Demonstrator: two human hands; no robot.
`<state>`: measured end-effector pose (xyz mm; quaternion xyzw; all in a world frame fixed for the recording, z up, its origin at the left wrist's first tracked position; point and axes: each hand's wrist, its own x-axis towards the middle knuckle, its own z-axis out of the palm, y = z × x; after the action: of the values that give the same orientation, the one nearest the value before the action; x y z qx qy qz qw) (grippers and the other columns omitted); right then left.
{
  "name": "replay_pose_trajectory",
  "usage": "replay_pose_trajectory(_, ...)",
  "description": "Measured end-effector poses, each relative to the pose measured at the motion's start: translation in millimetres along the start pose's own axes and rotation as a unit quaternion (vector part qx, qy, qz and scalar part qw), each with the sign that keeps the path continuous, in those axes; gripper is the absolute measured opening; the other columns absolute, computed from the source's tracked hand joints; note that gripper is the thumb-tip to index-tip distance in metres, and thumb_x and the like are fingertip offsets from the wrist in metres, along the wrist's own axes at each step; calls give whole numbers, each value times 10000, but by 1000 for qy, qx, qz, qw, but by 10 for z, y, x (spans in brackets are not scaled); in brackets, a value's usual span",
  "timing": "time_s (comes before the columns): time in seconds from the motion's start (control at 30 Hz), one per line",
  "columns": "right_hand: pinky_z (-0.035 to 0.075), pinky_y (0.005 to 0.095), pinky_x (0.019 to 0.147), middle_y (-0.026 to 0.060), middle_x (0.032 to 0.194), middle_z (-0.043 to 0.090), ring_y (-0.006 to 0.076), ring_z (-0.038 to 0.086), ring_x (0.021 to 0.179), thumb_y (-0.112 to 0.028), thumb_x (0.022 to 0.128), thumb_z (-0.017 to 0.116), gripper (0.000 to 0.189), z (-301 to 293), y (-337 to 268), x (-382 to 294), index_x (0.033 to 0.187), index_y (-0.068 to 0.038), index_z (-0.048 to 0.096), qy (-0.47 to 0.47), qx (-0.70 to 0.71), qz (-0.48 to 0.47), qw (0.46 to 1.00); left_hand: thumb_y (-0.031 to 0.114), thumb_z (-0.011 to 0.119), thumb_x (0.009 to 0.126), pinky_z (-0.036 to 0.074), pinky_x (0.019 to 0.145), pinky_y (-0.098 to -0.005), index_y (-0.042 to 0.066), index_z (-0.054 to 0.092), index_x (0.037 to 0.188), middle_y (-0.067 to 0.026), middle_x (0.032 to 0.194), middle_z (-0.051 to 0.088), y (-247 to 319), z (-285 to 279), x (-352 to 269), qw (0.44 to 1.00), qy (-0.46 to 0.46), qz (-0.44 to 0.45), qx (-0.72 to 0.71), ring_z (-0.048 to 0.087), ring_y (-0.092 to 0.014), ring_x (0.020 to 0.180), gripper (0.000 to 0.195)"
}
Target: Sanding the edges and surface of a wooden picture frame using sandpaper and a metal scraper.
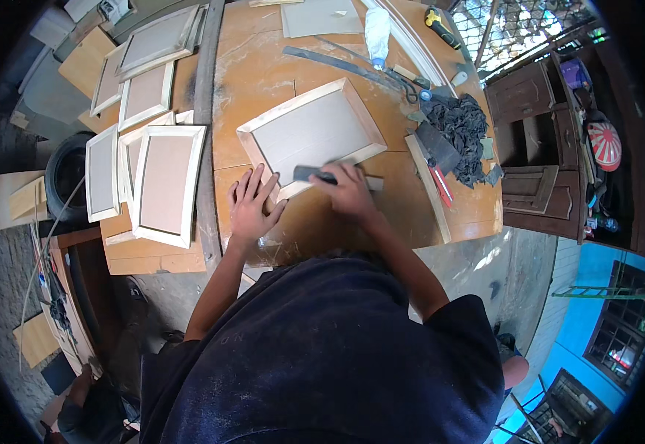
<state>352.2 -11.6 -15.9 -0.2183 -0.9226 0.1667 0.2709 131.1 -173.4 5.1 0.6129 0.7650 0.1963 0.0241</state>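
Note:
A rectangular wooden frame with a pale flat panel (308, 136) lies tilted on the orange-brown tabletop. My left hand (253, 208) rests with spread fingers on its lower left corner. In my right hand (347, 191) is a dark block, probably a sanding block (306, 173), over the frame's near rail; the block is slightly blurred. My right fingers hide part of that rail. To the right of the frame lie a narrow wooden strip (429, 188), a red utility knife (440, 186) and a heap of black cloth (458, 130).
Several similar panelled frames (170, 186) are stacked at the left, beyond a raised dark strip (206, 139). Toward the far side lie a metal strip (339, 65), scissors (408, 89), a plastic bottle (377, 36) and white mouldings (419, 44). Another person (92, 410) is at lower left.

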Motion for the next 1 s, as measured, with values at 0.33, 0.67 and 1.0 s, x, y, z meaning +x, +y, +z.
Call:
replay_pose_trajectory(0.33, 427, 462, 952, 88, 1181, 613, 335, 551, 1087, -17, 827, 616, 477, -197, 326, -31, 1243, -216, 737, 52, -133, 131, 981, 462, 707, 883, 237, 1173, -513, 245, 612, 1405, -78, 1581, 435, -14, 20, 5, 1000, -2, -3, -11, 397, -325, 1431, 574)
replay_pose_trajectory(0.67, 463, 495, 889, 99, 1191, 587, 345, 554, 1060, -29, 810, 634, 471, -249, 597, -242, 1244, -189, 724, 99, -131, 188, 968, 449, 710, 882, 243, 1170, -507, 225, 624, 1391, -91, 1572, 444, 36, 32, 14, 1000, 5, 3, -15, 407, -328, 1422, 563)
replay_pose_trajectory(1.0, 484, 455, 879, 147, 1106, 599, 342, 563, 1011, -34, 885, 608, 438, -321, 363, -220, 1306, -128, 686, 36, -29, 194, 980, 444, 703, 891, 242, 1174, -485, 229, 607, 1407, -89, 1582, 428, 16, 43, 38, 1000, 1, 7, -7, 395, -331, 1427, 567)
